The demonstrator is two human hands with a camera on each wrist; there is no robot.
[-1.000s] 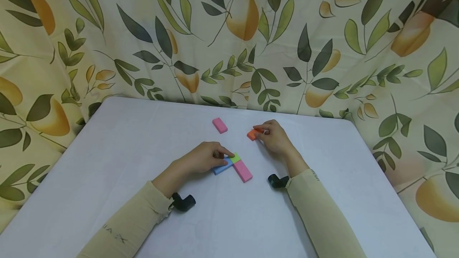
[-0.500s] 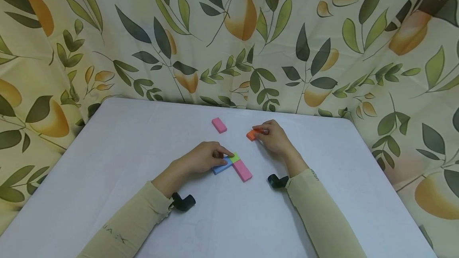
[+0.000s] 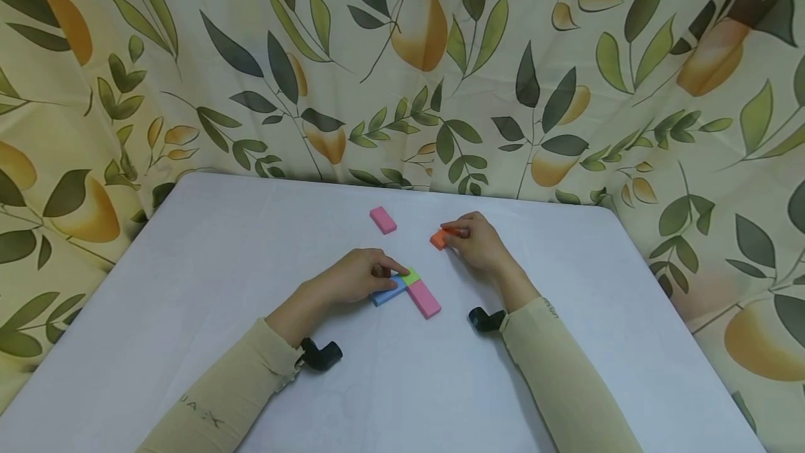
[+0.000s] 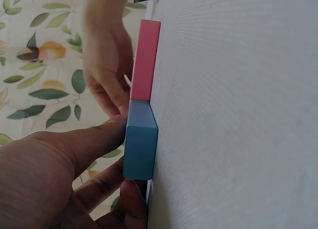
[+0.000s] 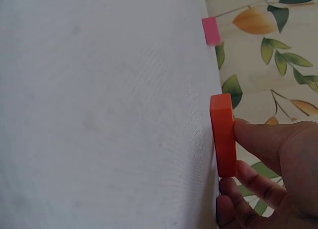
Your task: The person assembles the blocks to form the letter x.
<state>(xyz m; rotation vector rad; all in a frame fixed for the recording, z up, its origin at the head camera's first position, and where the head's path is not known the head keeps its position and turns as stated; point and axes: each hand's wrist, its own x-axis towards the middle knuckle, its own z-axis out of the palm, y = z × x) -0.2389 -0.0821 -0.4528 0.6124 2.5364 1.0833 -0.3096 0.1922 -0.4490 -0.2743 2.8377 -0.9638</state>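
Observation:
In the head view, a blue block (image 3: 388, 291), a small green block (image 3: 411, 276) and a pink block (image 3: 424, 299) lie touching in an L shape on the table. My left hand (image 3: 356, 276) holds the blue block, thumb on its upper face, with the index finger reaching to the green one. The left wrist view shows the blue block (image 4: 141, 152) end-on, fingers curled at its far side. To the right, my right hand (image 3: 481, 242) pinches an orange block (image 3: 438, 239) between thumb and fingers. In the right wrist view, this orange block (image 5: 223, 134) appears close to the tabletop.
A second pink block (image 3: 383, 220) lies alone toward the back of the white table (image 3: 264, 229). Behind the far edge hangs a leaf-patterned cloth (image 3: 251, 124). A black device (image 3: 322, 355) sits at the left wrist, another black device (image 3: 486, 319) at the right.
The right hand has shifted very slightly left and nearer with the orange block. The left hand and the joined blocks stay where they were; the head view drifts a little.

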